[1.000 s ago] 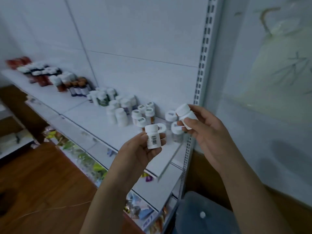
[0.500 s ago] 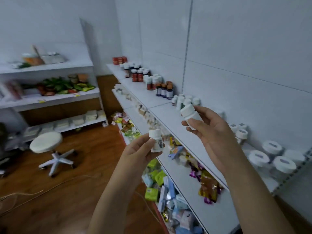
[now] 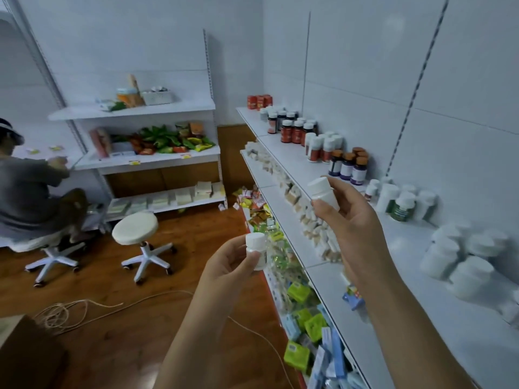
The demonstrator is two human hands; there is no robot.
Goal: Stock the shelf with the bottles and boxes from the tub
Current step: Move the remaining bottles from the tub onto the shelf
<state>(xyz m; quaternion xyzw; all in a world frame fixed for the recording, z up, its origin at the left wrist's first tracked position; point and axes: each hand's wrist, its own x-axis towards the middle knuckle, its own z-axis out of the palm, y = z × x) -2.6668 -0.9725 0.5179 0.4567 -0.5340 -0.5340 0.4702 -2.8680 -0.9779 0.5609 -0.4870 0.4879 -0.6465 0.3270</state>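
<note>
The left hand (image 3: 227, 262) still pinches a small bottle (image 3: 257, 249); the right hand (image 3: 351, 220) still grips a larger bottle (image 3: 324, 192). The view has swung left, so the shelf (image 3: 295, 164) now lies right of both hands.

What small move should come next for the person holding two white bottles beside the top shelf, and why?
Probably carry the right hand and its white bottle across to stand it by the white bottles on the top shelf. Both hands hold bottles clear of the shelf, and the right one is nearer than the left hand.

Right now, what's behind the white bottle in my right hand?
Behind the white bottle in the right hand the top shelf shows brown-capped bottles. The hand covers part of the shelf.
</note>
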